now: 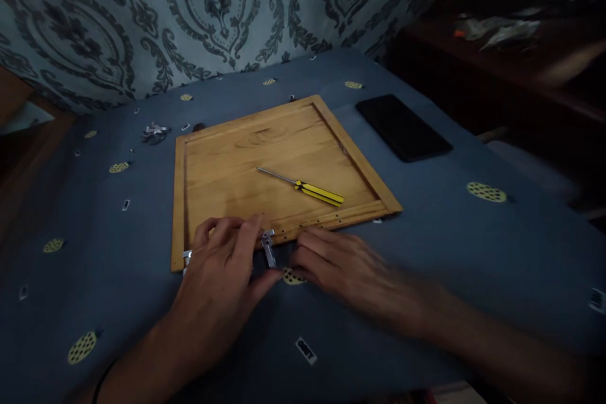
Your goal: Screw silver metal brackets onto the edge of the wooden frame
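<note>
Two bare hands, both mine, are working at the near edge of a square-cornered wooden panel (227,170), which is lying flat in the middle of a table. My left hand (222,281) is spreading over the panel's near edge, left of centre, with its fingers on the wood and its thumb pointing right. Just beside that thumb and forefinger, a small silver metal hinge (268,247) is sitting at the edge, its lower arm sticking out toward me. I cannot tell whether my left fingers are pinching it or only resting next to it. My right hand (343,268) is curling at the same edge, just right of the hinge; its fingertips are hidden, so I cannot tell what they are closing on. Another metal fitting (187,257) is showing partly behind my left hand, near the panel's near left corner. A screwdriver (310,190) with a yellow and black handle is lying on the panel, its tip pointing away and left. Beyond the panel's left side, loose metal pieces (154,134) are resting on the blue tablecloth (416,214). Right of the panel, a flat black device (404,129) is lying. Ornate patterned fabric (265,12) is filling the background.
</note>
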Demonstrator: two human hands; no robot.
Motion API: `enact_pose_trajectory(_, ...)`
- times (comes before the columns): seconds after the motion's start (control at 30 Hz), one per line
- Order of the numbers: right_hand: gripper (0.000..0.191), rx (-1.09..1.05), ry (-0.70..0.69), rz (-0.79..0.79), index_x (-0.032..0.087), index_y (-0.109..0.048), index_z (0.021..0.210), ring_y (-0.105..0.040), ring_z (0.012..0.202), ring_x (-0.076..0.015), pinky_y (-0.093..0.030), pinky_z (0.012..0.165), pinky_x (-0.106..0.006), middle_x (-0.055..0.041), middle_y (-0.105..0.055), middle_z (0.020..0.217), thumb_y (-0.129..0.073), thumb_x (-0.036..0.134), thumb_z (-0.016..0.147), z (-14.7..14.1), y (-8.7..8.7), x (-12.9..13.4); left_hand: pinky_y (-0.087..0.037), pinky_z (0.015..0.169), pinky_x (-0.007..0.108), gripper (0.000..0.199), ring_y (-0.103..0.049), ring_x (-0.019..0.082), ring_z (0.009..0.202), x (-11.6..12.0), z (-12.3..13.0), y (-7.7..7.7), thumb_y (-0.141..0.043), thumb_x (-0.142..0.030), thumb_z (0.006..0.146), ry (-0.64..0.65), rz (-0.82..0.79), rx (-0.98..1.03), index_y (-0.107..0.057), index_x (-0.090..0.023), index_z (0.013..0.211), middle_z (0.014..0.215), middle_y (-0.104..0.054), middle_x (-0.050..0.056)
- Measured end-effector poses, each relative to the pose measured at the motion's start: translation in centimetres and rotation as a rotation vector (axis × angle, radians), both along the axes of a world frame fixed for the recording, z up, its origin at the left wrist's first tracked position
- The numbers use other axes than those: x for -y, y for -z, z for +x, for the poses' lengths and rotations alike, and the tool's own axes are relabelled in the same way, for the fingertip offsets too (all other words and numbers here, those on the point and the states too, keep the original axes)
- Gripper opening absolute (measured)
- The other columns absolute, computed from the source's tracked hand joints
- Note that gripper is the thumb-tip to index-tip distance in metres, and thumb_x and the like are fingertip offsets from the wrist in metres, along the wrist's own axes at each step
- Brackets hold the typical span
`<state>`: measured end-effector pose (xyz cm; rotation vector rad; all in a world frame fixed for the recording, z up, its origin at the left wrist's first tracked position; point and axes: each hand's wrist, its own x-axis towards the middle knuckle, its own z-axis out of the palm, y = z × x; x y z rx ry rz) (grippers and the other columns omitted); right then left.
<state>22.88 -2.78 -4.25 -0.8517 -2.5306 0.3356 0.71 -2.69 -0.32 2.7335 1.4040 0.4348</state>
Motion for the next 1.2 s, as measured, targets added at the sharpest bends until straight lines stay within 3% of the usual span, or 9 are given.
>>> enact_pose_trajectory(0.1, 0.019, -0.075, 0.037, -0.008, 0.017, -0.059, 0.092, -0.056, 0.077, -0.0163, -0.043, 0.065, -0.029, -0.0029, -0.059, 0.085, -0.045, 0.018, 0.104, 0.1, -0.3, 0.0, -0.046, 0.092, 0.048, 0.068, -0.060, 0.030, 0.102, 0.0, -0.1, 0.0, -0.082, -0.023, 0.077, -0.011, -0.027, 0.007, -0.045, -0.015, 0.133, 0.111, -0.071, 0.010)
enact_pose_trajectory(0.27, 0.026, -0.121, 0.077, 0.112, 0.016, -0.061, 0.087, -0.054, 0.073, -0.0158, -0.043, 0.064, -0.028, -0.0026, -0.060, 0.077, -0.042, 0.017, 0.105, -0.4, -1.3, -0.6, -0.046, 0.092, 0.048, 0.067, -0.060, 0.030, 0.103, 0.1, 0.1, -0.1, -0.079, -0.021, 0.080, -0.014, -0.033, 0.014, -0.043, -0.014, 0.135, 0.111, -0.071, 0.011)
enact_pose_trajectory(0.53, 0.018, -0.113, 0.068, 0.054, 0.016, -0.061, 0.090, -0.055, 0.075, -0.0177, -0.046, 0.068, -0.030, -0.0038, -0.062, 0.080, -0.048, 0.015, 0.102, -1.5, -1.2, -1.9, -0.044, 0.092, 0.046, 0.074, -0.060, 0.029, 0.100, -0.1, 0.2, 0.0, -0.081, -0.021, 0.076, 0.004, -0.025, 0.054, -0.041, -0.009, 0.137, 0.106, -0.074, 0.012)
enact_pose_trajectory(0.83, 0.024, -0.079, 0.045, 0.065, 0.015, -0.061, 0.086, -0.054, 0.072, -0.0173, -0.044, 0.065, -0.030, -0.0039, -0.060, 0.077, -0.045, 0.015, 0.103, -1.8, -1.2, -2.5, -0.046, 0.088, 0.046, 0.055, -0.062, 0.028, 0.096, -0.4, 0.4, -0.1, -0.066, -0.017, 0.086, 0.012, -0.026, 0.108, -0.042, -0.009, 0.134, 0.100, -0.075, 0.011)
enact_pose_trajectory(1.2, 0.009, -0.328, 0.163, -0.273, 0.020, -0.063, 0.097, -0.069, 0.076, -0.0159, -0.056, 0.073, -0.030, -0.0022, -0.071, 0.083, -0.055, 0.018, 0.100, -1.4, -2.1, -2.2, -0.046, 0.090, 0.046, 0.049, -0.062, 0.028, 0.096, -0.4, 0.4, -0.2, -0.065, -0.018, 0.087, 0.001, -0.035, 0.083, -0.045, -0.012, 0.131, 0.098, -0.075, 0.010)
